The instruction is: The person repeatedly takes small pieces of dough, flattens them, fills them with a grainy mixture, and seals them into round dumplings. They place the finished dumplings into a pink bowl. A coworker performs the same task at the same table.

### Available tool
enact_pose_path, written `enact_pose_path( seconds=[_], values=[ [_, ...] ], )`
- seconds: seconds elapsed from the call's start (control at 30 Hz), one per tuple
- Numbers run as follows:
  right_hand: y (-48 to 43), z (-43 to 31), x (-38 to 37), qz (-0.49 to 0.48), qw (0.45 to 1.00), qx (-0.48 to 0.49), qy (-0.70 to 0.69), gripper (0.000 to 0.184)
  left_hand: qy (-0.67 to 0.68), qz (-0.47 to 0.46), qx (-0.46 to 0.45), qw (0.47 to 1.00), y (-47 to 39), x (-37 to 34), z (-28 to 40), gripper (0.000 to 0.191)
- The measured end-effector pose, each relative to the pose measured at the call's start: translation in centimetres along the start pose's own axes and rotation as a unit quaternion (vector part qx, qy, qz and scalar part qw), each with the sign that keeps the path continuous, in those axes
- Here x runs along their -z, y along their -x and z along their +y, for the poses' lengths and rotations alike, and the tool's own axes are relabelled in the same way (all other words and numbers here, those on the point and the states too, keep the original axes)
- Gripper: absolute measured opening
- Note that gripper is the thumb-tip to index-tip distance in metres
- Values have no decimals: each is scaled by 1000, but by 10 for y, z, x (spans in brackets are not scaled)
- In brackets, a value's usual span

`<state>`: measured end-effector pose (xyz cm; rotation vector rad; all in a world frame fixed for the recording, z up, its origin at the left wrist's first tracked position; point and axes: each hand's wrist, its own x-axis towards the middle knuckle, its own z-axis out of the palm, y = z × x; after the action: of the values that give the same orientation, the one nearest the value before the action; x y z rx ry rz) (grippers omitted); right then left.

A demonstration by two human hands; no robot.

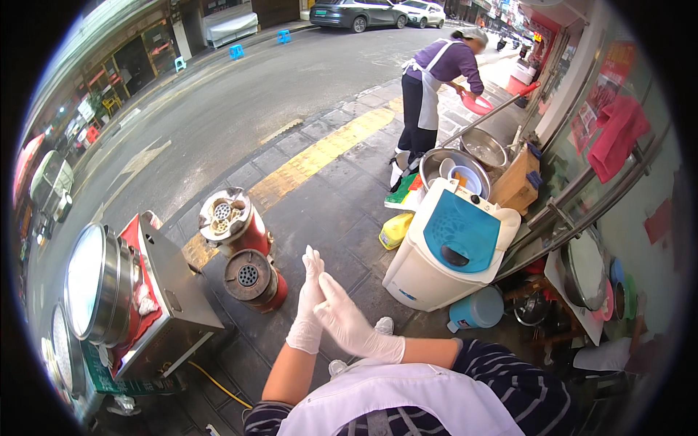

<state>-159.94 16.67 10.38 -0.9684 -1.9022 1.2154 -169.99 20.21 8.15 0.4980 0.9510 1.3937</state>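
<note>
Both my hands wear thin white gloves and meet in front of my waist, above the paving. My left hand (309, 305) points away from me with its fingers straight and close together. Across its palm side lies my right hand (349, 322), partly blurred, its fingertips hidden. No object shows in either hand, though the space between the palms is out of sight. Beyond and left of them stand a red round coal stove (253, 278) with a metal top and a second stove (226, 215). To the right is a white spin dryer (420, 267) with a blue lid (463, 229).
Stacked steel steamers (92, 283) rest by a metal cabinet (182, 289) on the left. Beyond the dryer, an aproned person (431, 82) bends over a pink basin (477, 104). A steel bowl (428, 163), yellow jug (396, 230) and blue bucket (482, 308) flank the dryer. A yellow hose (221, 386) crosses the ground.
</note>
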Motion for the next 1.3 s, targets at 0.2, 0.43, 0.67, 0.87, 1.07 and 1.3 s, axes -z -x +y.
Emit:
enact_pose_path(
  seconds=[0.2, 0.43, 0.67, 0.87, 1.07, 1.3],
  values=[
    [-49, 30, 75, 206, 964, -31, -167, 61, -61, -132, -44, 988, -36, -65, -18, 67],
    [-70, 77, 185, 342, 929, -47, -133, 55, -199, -102, -37, 974, -83, -167, -41, 28],
    [-67, 89, 214, 372, 901, -32, -222, 55, 118, -125, 138, 975, -137, -205, -40, 27],
    [-92, 91, 232, 447, 840, -55, -302, 57, 52, -275, 158, 947, -154, -199, -41, 15],
    [-141, 85, 223, 454, 879, -38, -139, 47, 74, -266, 198, 941, -174, -166, -29, 9],
    [-191, 77, 155, 420, 883, -37, -207, 44, -176, -254, -29, 951, -218, -111, 17, 7]
  ],
)
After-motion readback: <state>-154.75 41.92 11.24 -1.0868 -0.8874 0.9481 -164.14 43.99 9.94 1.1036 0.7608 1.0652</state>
